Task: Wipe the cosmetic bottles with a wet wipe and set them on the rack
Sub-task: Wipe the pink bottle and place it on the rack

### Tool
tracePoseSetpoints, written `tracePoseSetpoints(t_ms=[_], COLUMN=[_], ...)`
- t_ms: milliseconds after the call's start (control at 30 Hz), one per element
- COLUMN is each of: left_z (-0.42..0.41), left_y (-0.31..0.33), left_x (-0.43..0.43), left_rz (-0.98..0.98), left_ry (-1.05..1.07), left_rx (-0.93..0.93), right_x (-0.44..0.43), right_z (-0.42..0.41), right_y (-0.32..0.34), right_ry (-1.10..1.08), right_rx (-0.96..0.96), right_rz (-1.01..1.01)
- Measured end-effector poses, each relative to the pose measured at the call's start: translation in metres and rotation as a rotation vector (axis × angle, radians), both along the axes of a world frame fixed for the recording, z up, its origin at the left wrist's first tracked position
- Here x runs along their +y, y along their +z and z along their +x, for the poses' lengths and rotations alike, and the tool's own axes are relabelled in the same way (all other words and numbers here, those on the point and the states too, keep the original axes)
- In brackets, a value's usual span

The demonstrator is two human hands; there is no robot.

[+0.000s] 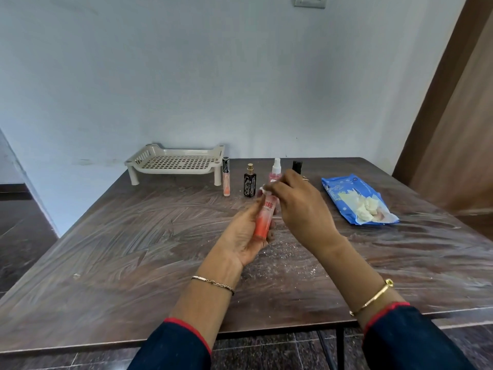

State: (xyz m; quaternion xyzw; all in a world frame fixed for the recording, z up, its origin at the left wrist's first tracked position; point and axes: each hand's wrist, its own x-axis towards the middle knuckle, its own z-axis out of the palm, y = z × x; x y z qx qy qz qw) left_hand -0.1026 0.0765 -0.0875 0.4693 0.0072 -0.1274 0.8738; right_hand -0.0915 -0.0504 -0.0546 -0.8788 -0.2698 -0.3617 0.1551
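Note:
My left hand [244, 233] grips an orange-pink bottle [264, 218] above the middle of the table, tilted away from me. My right hand [301, 206] pinches a small white wet wipe [265, 188] against the bottle's top end. Behind them stand a slim tube with orange liquid [226, 177], a dark bottle with a gold top [250, 181], a pink spray bottle [275, 170] and a black-capped bottle [297, 166], partly hidden by my right hand. The beige plastic rack [174, 162] stands at the table's far left with nothing on it.
A blue wet-wipe pack [356, 200], open with wipes showing, lies at the right of the dark wooden table [133, 236]. White specks dot the table near my hands. A pale wall rises behind; a brown door is at the far right.

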Motion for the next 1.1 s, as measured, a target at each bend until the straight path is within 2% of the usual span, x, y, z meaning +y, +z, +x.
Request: tracePoseSetpoints(t_ms=[133, 267, 333, 367, 433, 467, 533, 633, 700, 867, 1100], left_z=[-0.001, -0.002, -0.004, -0.004, -0.004, -0.004, -0.005, -0.007, -0.007, -0.007, -0.006], left_y=[-0.001, 0.002, 0.003, 0.005, 0.007, 0.007, 0.008, 0.004, 0.002, 0.001, -0.008], left_x=[0.002, 0.003, 0.002, 0.002, 0.001, 0.0, 0.0, 0.0, 0.001, 0.004, -0.008], left_rz=[0.092, 0.194, 0.228, 0.228, 0.163, 0.119, 0.071, 0.039, -0.002, -0.102, -0.252], left_ry=[0.026, 0.02, 0.004, 0.001, 0.003, 0.007, 0.016, 0.015, 0.021, 0.014, 0.002], left_rx=[-0.034, -0.074, -0.09, -0.095, -0.108, -0.109, -0.111, -0.089, -0.057, -0.033, 0.057], right_x=[-0.001, -0.003, -0.005, -0.006, -0.004, -0.002, 0.001, 0.004, 0.007, 0.018, 0.009], right_z=[0.004, 0.01, 0.017, 0.02, 0.019, 0.016, 0.01, 0.009, 0.01, -0.01, -0.023], right_y=[0.003, 0.009, 0.01, 0.01, 0.01, 0.009, 0.007, 0.005, 0.004, -0.006, -0.011], right_ry=[-0.091, -0.189, -0.157, -0.096, 0.122, 0.199, 0.27, 0.261, 0.187, 0.08, 0.034], right_rx=[0.037, 0.061, 0.197, 0.348, 0.646, 0.739, 0.783, 0.608, 0.482, 0.255, -0.023], right_rz=[-0.216, -0.182, 0.06, 0.265, 0.812, 1.047, 1.299, 1.392, 1.319, 0.672, 0.381])
